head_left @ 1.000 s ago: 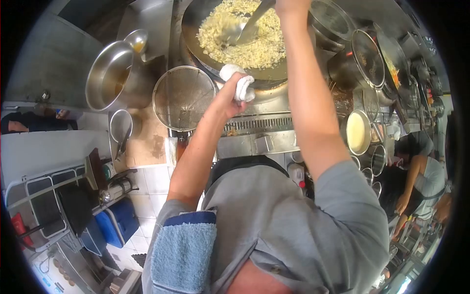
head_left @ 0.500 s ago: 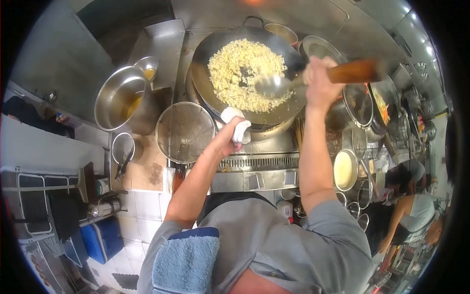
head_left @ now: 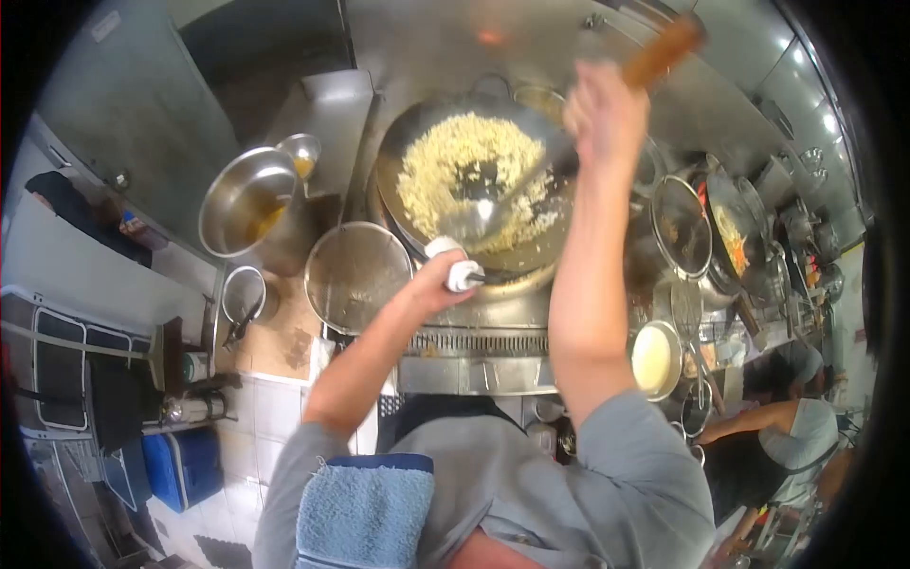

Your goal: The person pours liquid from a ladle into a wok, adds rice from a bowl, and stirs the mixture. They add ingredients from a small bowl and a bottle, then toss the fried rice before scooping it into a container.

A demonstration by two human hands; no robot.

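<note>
A large black wok (head_left: 555, 228) sits on the burner, with yellow fried rice (head_left: 425, 175) spread in a ring around a dark bare patch. My left hand (head_left: 438, 286) is closed at the wok's near rim on a folded white cloth (head_left: 464, 276); the cloth covers what it grips, apparently the wok's handle. Raised over the wok's right side, my right hand (head_left: 607, 119) is wrapped around a wok ladle (head_left: 666, 49) by its wooden handle. The ladle's metal bowl, blurred, rests low in the rice near the wok's front left.
To the left stand a deep metal pot (head_left: 248, 204) with yellow liquid and a round mesh strainer (head_left: 358, 277). On the right are a second wok (head_left: 730, 228) with food and a pot of pale yellow liquid (head_left: 654, 360). Another person (head_left: 773, 446) stands at far right.
My right hand has risen forward, tilting the ladle steeply. Its bowl has swept from the wok's right side toward the near left through the rice. My left hand keeps its hold on the cloth.
</note>
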